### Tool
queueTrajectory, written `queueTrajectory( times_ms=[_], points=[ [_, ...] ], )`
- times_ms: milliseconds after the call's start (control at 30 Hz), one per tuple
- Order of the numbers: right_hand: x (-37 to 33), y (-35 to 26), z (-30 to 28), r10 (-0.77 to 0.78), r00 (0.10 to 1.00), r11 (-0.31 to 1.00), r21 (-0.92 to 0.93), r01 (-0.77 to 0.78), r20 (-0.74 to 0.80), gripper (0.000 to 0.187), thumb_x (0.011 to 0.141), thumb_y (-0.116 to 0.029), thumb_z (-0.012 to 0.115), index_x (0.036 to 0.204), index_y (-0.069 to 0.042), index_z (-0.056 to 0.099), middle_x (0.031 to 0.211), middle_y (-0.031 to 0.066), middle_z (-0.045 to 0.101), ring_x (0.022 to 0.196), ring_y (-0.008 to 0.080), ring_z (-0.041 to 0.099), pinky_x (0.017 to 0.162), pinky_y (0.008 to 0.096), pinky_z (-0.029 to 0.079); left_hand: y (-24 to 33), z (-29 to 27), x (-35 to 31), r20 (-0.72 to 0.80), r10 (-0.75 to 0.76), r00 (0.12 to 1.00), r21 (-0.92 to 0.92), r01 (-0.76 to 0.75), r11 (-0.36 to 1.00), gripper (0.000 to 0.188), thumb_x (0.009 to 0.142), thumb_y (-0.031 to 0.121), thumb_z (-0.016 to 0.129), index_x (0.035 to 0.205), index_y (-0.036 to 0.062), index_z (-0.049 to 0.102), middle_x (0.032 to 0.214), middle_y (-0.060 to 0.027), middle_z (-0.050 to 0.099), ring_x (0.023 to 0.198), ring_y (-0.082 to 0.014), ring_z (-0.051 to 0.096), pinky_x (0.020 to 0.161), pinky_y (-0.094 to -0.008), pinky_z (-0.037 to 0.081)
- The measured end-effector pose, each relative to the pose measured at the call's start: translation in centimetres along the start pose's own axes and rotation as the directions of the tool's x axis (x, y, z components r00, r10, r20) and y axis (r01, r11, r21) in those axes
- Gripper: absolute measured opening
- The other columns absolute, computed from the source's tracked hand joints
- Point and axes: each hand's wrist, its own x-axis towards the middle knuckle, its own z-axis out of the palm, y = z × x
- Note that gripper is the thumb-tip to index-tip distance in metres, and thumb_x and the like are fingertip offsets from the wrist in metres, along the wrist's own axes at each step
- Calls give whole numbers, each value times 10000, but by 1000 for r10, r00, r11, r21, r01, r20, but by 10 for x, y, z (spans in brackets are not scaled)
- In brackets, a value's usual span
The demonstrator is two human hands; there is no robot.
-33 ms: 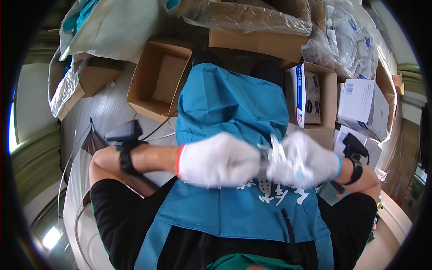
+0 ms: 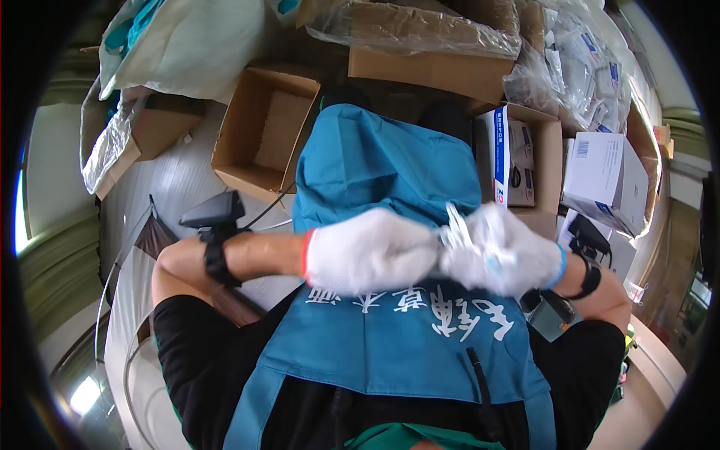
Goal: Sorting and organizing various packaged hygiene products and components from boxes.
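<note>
My left hand (image 2: 371,251), in a white knit glove with a red cuff, is closed in a fist above my lap. Its fingertips meet the crumpled clear-and-white plastic film (image 2: 459,229) or come very near it; blur hides what they pinch. Wrapped round that film is my right hand (image 2: 514,251), closed, in a white glove with a blue cuff. A pale blue bit shows among its fingers. Both hands are over the blue apron (image 2: 382,161) that covers my chest and lap.
Beyond my left arm stands an open cardboard box (image 2: 229,146). On the right are a carton (image 2: 546,142) holding white packs, a white box (image 2: 596,172) and a clear bag of small packets (image 2: 592,67). A large carton (image 2: 427,69) and a whitish sack (image 2: 195,52) lie at the far side.
Both hands have shifted slightly away from my chest, and the left has moved a little to the right. The crumpled film stays in my right hand.
</note>
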Motion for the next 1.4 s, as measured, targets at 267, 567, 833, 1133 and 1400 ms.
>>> queueTrajectory(
  times_ms=[267,567,833,1133,1400],
  points=[
    [34,15,-23,-198,980,888,-424,180,1,143,855,-36,609,735,41,622,544,159,518,451,193,424,474,316,384,-4,-26,11,28,-242,970,-408,232,883,368,969,362,571,876,6,583,695,-16,521,563,-89,511,534,-250,442],
    [20,7,-18,-162,986,886,-434,164,41,51,849,-150,631,873,-105,642,917,64,604,794,241,553,703,392,419,2,-19,5,-147,79,986,-181,-105,978,397,952,367,622,895,-18,701,740,-2,630,681,-41,521,578,-232,437],
    [16,-13,-4,322,942,901,275,-336,93,326,931,-228,604,1212,-74,542,1142,68,586,1043,161,577,873,323,493,-3,-25,-9,9,89,996,-579,-67,812,285,944,293,647,890,14,674,722,17,568,640,-50,463,539,-222,383],
    [27,-48,5,272,937,958,27,-284,219,277,914,-285,684,825,-23,702,666,6,630,584,51,533,476,236,401,1,-30,-23,102,-67,992,-336,98,937,203,940,101,617,793,-39,639,684,-27,578,643,-80,515,586,-277,423],
    [50,-44,7,410,872,892,85,-445,267,280,912,-315,674,786,-67,700,623,-17,595,545,38,496,458,233,369,-5,-50,-50,-3,219,976,-154,-217,964,302,940,136,604,700,-41,551,602,-56,505,565,-107,468,553,-298,404]
  ],
)
